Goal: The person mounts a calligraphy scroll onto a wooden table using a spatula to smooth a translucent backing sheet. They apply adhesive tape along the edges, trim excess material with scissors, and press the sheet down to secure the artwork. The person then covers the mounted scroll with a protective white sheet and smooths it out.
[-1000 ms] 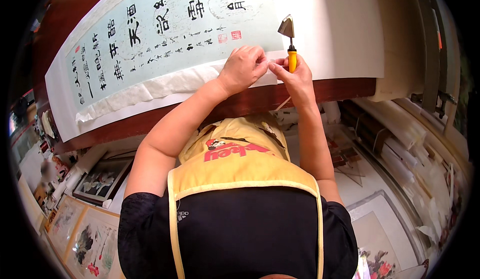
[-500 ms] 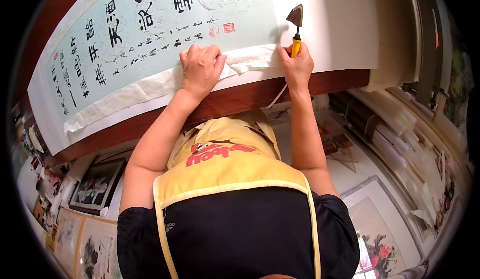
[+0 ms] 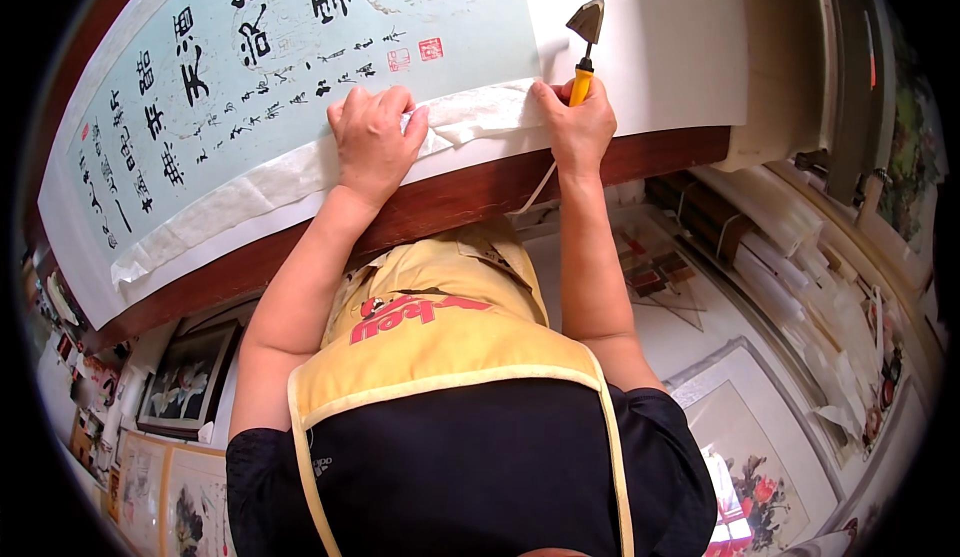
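Note:
A pale blue scroll (image 3: 270, 77) with black calligraphy and red seals lies on white backing paper (image 3: 640, 47). A crinkled white thin strip (image 3: 220, 212) runs along its near edge. My left hand (image 3: 375, 142) rests with curled fingers on that strip below the seals, seeming to grip some of it. My right hand (image 3: 580, 132) is closed round the yellow handle of a small iron (image 3: 586, 22) with a triangular metal head, held upward. Its thumb is at the strip's right end. A thin pale cord hangs below this hand.
The dark red table edge (image 3: 440, 207) runs across just beyond my aproned body. Paper rolls (image 3: 790, 287) lie at the right, near a metal rail (image 3: 850, 77). Framed paintings (image 3: 180, 387) stand at lower left; a mounted flower painting (image 3: 750, 437) lies at lower right.
My hands have moved apart, the left leftward onto the strip, the right staying on the tool. The strip's right part now lies along the scroll edge. The view has shifted somewhat.

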{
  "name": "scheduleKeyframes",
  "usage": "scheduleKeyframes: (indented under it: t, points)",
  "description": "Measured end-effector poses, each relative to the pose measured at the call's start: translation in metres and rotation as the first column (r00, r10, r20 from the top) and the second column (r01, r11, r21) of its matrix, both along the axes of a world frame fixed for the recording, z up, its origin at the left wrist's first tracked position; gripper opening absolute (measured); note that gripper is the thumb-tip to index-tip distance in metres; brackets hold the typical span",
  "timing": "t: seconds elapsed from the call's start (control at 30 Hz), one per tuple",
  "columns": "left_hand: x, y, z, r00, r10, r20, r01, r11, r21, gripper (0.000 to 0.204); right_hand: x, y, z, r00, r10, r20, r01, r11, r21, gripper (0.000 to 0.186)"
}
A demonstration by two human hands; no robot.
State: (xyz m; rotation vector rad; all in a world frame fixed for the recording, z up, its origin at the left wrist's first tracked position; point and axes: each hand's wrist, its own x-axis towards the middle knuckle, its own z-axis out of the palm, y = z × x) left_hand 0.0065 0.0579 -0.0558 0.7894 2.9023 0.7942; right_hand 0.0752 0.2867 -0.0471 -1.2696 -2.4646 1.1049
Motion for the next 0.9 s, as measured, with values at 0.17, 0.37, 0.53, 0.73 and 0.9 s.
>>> scheduleKeyframes:
  t: [0.17,0.37,0.53,0.73,0.9]
  points:
    - [-0.0006,-0.0011,0.0003,1.0,-0.011,-0.003,0.011,1.0,-0.003,0.02,-0.0011,0.0007,0.0027,1.0,0.01,0.017,-0.01,1.0,-0.002,0.034]
    - [-0.0017,-0.0009,0.0022,1.0,-0.023,0.011,0.023,1.0,-0.016,0.02,-0.0017,0.0009,0.0051,0.999,0.013,0.035,-0.013,1.0,-0.003,0.033]
    - [-0.0016,-0.0011,0.002,1.0,-0.024,0.017,0.024,1.0,-0.01,0.02,-0.0009,0.0013,0.0021,1.0,0.004,0.022,-0.004,1.0,-0.016,0.034]
    - [-0.002,-0.0009,0.0015,1.0,-0.025,0.016,0.025,1.0,-0.01,0.02,-0.0014,0.0023,0.0021,0.999,0.003,0.033,-0.003,1.0,-0.028,0.034]
    - [-0.0026,-0.0002,0.0015,1.0,-0.015,0.011,0.015,1.0,0.0,0.021,-0.0022,0.0015,0.0035,0.999,-0.002,0.048,0.003,1.0,-0.018,0.034]
